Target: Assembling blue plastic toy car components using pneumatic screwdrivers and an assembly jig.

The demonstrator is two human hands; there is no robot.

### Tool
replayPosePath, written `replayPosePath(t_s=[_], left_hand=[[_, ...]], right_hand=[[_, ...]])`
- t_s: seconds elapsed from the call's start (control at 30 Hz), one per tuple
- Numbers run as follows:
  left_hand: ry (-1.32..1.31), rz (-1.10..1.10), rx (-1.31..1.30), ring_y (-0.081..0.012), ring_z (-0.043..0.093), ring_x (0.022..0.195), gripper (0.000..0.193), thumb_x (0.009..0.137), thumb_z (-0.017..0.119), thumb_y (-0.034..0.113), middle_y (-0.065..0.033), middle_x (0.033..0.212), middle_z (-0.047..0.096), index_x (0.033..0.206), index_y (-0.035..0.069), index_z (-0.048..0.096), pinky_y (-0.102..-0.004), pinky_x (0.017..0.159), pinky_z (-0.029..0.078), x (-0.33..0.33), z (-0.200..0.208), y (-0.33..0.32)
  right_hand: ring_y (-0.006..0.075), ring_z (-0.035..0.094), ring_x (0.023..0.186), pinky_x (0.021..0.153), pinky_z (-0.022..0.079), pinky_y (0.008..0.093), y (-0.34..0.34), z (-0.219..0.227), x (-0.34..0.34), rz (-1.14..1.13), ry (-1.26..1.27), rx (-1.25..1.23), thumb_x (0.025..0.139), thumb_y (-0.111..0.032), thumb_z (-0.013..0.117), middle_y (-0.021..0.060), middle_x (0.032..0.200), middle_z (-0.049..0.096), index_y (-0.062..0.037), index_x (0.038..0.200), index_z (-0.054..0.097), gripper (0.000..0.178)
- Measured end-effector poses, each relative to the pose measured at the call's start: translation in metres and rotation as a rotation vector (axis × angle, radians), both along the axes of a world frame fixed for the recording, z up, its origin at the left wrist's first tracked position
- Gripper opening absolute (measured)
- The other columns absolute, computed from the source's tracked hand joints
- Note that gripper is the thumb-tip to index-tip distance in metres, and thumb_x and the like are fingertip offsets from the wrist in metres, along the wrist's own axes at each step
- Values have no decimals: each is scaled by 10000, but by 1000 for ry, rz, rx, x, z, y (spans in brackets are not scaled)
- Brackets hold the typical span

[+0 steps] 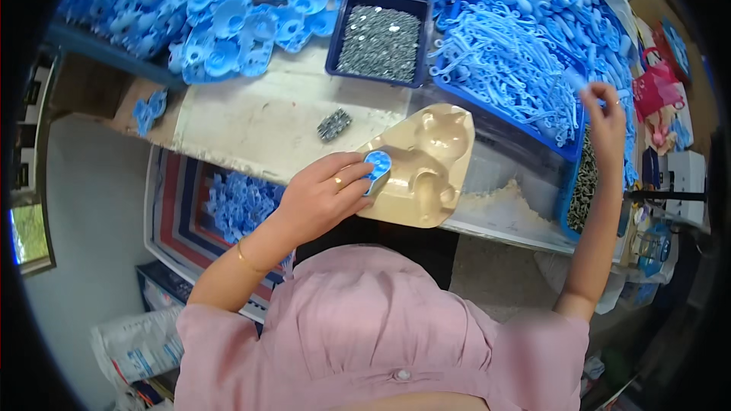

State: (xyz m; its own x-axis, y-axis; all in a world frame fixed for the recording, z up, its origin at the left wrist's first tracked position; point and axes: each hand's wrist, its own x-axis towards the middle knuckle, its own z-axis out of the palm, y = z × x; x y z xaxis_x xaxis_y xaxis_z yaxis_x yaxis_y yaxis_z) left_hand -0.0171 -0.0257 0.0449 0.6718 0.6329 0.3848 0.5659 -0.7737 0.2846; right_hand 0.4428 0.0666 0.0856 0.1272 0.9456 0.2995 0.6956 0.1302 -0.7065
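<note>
My left hand (pixel 327 186) is closed round a small blue plastic part (pixel 378 161). It is over the left side of a tan moulded tray (pixel 445 137), which has smooth rounded hollows. My right hand (pixel 607 118) reaches out at the right, by the edge of a blue bin (pixel 506 131) heaped with thin light-blue plastic pieces with ringed ends (pixel 502 57). Its thumb and forefinger are pinched at a pale blue piece (pixel 576 81), blurred, whose shape I cannot make out.
A dark box (pixel 333 61) of small metal screws stands behind the tray, with a small screw pile (pixel 333 125) on the bench. Blue shell parts (pixel 236 30) heap along the back left. A teal bin (pixel 572 209) of screws sits beneath my right arm. Blue parts (pixel 242 202) fill a striped container below.
</note>
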Motion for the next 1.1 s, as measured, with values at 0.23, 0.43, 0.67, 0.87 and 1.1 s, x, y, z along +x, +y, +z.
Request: replayPosePath(t_s=[0.23,0.43,0.67,0.87,1.1], left_hand=[[-76,-59,-15,-288,626,1100,311,754,792,211,-72,1124,653,978,55,643,-408,932,532,-2,-28,-11],[-174,19,-39,-283,643,1063,311,752,790,144,-66,1122,673,1022,63,657,-410,930,530,-14,-25,-1],[-41,769,311,-322,539,1204,293,866,698,137,-108,1201,654,1155,105,659,-478,1050,404,-119,-40,110],[154,826,407,-276,535,1239,288,887,671,148,-66,1203,679,1173,125,685,-508,1096,350,-146,-46,151],[-764,414,-359,-269,674,996,265,893,592,25,-79,1113,713,1108,105,725,-347,827,548,-96,11,106]], right_hand=[[348,635,1048,911,503,423,-116,-11,-175,792,-293,-121,735,-66,755,115,1093,685,-55,879,612,203],[330,634,1061,927,508,456,-122,-34,-186,896,-432,-10,740,-101,782,91,1100,686,-54,894,636,218],[329,629,1037,839,531,422,-118,-25,-199,752,-281,-67,739,-33,782,97,1083,684,-44,900,660,203],[307,646,967,792,537,390,-114,-23,-206,699,-281,-28,765,-2,765,109,1068,681,-31,902,675,166],[299,656,983,828,536,371,-120,-3,-207,540,-184,77,757,61,747,121,1100,676,-38,944,698,217]])
